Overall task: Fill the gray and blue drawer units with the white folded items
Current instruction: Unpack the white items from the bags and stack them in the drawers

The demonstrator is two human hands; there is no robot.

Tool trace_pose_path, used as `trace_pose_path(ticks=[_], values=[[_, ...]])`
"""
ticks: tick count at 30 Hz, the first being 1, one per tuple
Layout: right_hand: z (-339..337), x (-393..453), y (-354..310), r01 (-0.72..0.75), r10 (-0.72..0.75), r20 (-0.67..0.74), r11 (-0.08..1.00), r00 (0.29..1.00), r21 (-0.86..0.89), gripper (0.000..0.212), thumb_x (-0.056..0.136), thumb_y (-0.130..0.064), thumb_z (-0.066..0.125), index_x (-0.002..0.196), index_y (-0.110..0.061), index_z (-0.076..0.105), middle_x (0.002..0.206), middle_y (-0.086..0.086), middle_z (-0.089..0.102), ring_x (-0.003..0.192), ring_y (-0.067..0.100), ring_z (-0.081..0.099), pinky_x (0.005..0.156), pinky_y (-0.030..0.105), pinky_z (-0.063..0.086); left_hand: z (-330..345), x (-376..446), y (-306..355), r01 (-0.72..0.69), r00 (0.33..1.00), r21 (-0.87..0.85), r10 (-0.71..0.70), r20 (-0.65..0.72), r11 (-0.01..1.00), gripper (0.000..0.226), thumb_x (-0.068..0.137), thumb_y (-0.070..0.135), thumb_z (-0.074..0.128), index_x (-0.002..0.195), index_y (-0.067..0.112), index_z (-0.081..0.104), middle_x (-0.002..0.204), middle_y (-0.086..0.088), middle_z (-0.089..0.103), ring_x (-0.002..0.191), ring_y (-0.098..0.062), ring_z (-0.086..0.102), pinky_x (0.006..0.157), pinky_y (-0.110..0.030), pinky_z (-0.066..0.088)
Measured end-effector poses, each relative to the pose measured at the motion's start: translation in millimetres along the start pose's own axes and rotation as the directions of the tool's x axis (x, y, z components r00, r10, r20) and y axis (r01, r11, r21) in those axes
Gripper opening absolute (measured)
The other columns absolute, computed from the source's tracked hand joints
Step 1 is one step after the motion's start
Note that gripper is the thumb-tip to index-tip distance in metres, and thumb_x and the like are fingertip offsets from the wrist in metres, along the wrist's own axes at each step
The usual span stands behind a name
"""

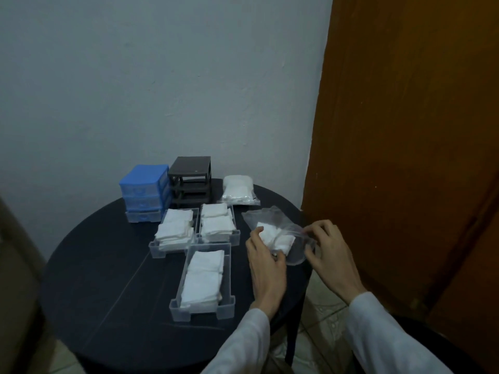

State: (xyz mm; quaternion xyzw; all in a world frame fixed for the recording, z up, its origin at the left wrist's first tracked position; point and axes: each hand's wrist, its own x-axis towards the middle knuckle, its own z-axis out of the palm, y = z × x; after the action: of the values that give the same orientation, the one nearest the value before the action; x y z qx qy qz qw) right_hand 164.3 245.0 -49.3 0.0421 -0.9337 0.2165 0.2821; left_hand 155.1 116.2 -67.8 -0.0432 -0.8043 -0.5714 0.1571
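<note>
Along the left of my round dark table (89, 279) a broad smooth stretch lies bare out to the curved rim, and behind it the blue drawer unit (144, 188) stands with its bottom drawer pulled a little forward, the gray drawer unit (190, 179) touching it on the right as a hollow frame. Three clear hard plastic drawers sit out in front: the left drawer (172, 233) and middle drawer (217, 224) side by side, the near drawer (204, 284) close to me, each stacked with soft white folded items (204, 276). Farther right a sealed bag (239, 194) of white items lies near the far rim. My left hand (266, 261) grasps white folded items through a crinkly clear bag (272, 228), and my right hand (328, 248) pinches that bag's mouth, right at the table's right edge. Beyond are a pale plaster wall (162, 76), a brown wooden door (410, 130) and tiled floor (321, 317)
</note>
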Motion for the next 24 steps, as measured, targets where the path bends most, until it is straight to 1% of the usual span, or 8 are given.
trace_pose_path(ticks=[3,6,9,11,12,17,19,24], values=[[6.5,11.3,-0.4,-0.085,0.069,0.132,0.989,0.989,0.119,0.038,0.083,-0.014,0.063,0.119,-0.020,0.054,0.123,-0.002,0.046,0.113,0.011,0.045,0.088,0.019,0.036,6.1,4.3,-3.4,0.044,0.998,0.037,-0.046,0.053,0.998,0.048,0.088,0.006,0.054,0.132,0.016,0.037,0.132,-0.009,0.041,0.122,-0.022,0.041,0.101,-0.032,0.038],[10.2,17.2,1.0,-0.166,0.103,0.259,0.958,0.960,0.233,0.033,0.087,-0.014,0.059,0.118,-0.019,0.051,0.121,0.001,0.052,0.110,0.014,0.050,0.091,0.027,0.043,10.4,8.6,-8.0,0.064,0.995,0.061,-0.068,0.068,0.996,0.037,0.086,0.002,0.052,0.122,0.012,0.049,0.132,-0.012,0.044,0.123,-0.023,0.041,0.101,-0.030,0.036],[12.6,17.2,5.1,-0.205,0.102,0.336,0.936,0.937,0.288,0.025,0.089,-0.017,0.058,0.112,-0.016,0.051,0.111,0.003,0.060,0.102,0.016,0.057,0.087,0.034,0.049,9.6,12.6,-8.8,0.090,0.994,-0.021,-0.089,0.056,0.996,0.034,0.084,0.000,0.054,0.116,0.011,0.055,0.120,-0.009,0.056,0.113,-0.022,0.052,0.090,-0.021,0.041],[13.3,15.9,7.4,-0.223,0.108,0.343,0.923,0.933,0.314,0.022,0.089,-0.018,0.058,0.110,-0.016,0.051,0.109,0.003,0.061,0.100,0.016,0.058,0.084,0.031,0.049,7.4,14.1,-7.8,0.107,0.993,-0.110,-0.101,0.057,0.988,0.033,0.083,-0.001,0.057,0.114,0.010,0.057,0.113,-0.006,0.061,0.103,-0.016,0.056,0.076,-0.006,0.041],[13.1,15.0,7.7,-0.237,0.114,0.350,0.912,0.930,0.335,0.021,0.090,-0.019,0.057,0.110,-0.016,0.051,0.108,0.002,0.061,0.099,0.015,0.059,0.083,0.028,0.048,6.5,14.8,-7.4,0.113,0.992,-0.140,-0.104,0.067,0.984,0.035,0.083,-0.002,0.056,0.116,0.009,0.057,0.113,-0.006,0.061,0.101,-0.014,0.056,0.073,-0.003,0.039],[11.1,14.3,7.9,-0.291,0.116,0.409,0.870,0.905,0.397,0.022,0.092,-0.027,0.054,0.114,-0.022,0.054,0.107,-0.004,0.060,0.099,0.009,0.057,0.083,0.025,0.047,6.1,19.2,-11.2,0.131,0.982,-0.225,-0.095,0.164,0.965,0.044,0.085,-0.006,0.049,0.126,0.010,0.054,0.120,-0.005,0.059,0.104,-0.010,0.055,0.071,-0.001,0.042],[10.6,15.8,10.5,-0.290,0.102,0.416,0.861,0.904,0.419,0.023,0.091,-0.022,0.055,0.114,-0.023,0.055,0.107,-0.005,0.062,0.099,0.008,0.057,0.079,0.021,0.045,6.2,19.6,-13.5,0.126,0.979,-0.252,-0.079,0.189,0.960,0.043,0.086,-0.006,0.049,0.127,0.009,0.054,0.120,-0.004,0.060,0.106,-0.010,0.056,0.075,-0.001,0.044],[9.4,16.2,17.2,-0.303,0.081,0.434,0.828,0.897,0.471,0.028,0.087,-0.020,0.063,0.114,-0.021,0.056,0.106,-0.004,0.063,0.097,0.009,0.059,0.076,0.017,0.045,6.2,19.6,-19.5,0.107,0.972,-0.356,-0.022,0.235,0.928,0.025,0.092,0.001,0.050,0.112,0.007,0.063,0.107,-0.009,0.068,0.100,-0.014,0.064,0.079,-0.014,0.050]])
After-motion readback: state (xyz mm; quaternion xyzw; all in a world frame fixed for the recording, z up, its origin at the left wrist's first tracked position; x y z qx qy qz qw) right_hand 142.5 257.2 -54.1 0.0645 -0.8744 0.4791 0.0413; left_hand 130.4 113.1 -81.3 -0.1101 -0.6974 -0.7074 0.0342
